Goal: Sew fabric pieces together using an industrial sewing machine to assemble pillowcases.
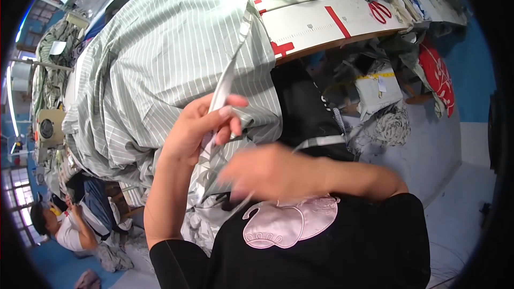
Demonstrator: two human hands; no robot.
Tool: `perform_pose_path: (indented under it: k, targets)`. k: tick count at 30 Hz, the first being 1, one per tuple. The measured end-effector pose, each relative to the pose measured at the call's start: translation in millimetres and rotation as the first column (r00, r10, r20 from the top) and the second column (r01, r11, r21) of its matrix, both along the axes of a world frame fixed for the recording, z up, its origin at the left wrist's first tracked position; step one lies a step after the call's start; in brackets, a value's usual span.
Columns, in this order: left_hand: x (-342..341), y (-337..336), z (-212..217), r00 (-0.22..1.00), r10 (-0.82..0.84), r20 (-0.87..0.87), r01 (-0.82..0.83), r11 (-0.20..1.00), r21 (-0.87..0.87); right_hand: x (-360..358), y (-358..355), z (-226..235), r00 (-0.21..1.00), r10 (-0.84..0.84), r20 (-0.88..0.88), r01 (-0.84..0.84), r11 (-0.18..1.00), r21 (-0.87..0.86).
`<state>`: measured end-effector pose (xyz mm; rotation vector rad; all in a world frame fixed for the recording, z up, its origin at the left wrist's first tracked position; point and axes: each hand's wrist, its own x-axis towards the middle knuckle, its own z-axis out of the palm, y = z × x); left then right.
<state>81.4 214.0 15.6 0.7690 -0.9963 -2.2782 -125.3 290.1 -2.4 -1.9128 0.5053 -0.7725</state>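
Head view, left hand (201, 126) pinching a fold of striped grey fabric (160, 69), right hand (267, 174) blurred, grip unclear.

Garment sewing workshop, by the look of it. A white worktop (316, 24) is marked with a printed ruler scale and red tape strips; red-handled scissors (379, 10) are laid on it. A large heap of grey-and-white striped fabric (160, 59) is piled beside it, with more cloth scraps (388, 123) dumped below. A sewing machine (48, 126) is seen at the left edge, and another person (67, 225) is seated among fabric on the floor.
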Motion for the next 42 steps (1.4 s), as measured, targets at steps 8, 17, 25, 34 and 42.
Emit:
perform_pose_path:
  k: [8,17,25,34,42]
  targets:
    - [3,58,-41,0.904,0.178,0.390,-0.150,0.984,-0.099,-42,-86,-178,0.633,-0.768,-0.100,0.758,0.588,0.283]
    - [-23,79,-9,0.867,0.337,0.367,-0.298,0.941,-0.162,-46,3,-69,0.857,-0.512,0.064,0.258,0.532,0.806]
    - [-92,82,-30,0.577,0.549,0.605,0.138,0.665,-0.734,-52,8,-70,0.835,-0.536,0.123,0.210,0.518,0.829]
    - [-41,72,-58,0.465,0.464,0.754,-0.002,0.852,-0.523,-61,13,-78,0.745,-0.649,0.152,0.181,0.416,0.891]
    - [62,58,-52,0.635,0.505,0.584,-0.530,0.835,-0.146,-85,23,-96,0.826,-0.555,0.102,0.069,0.279,0.958]
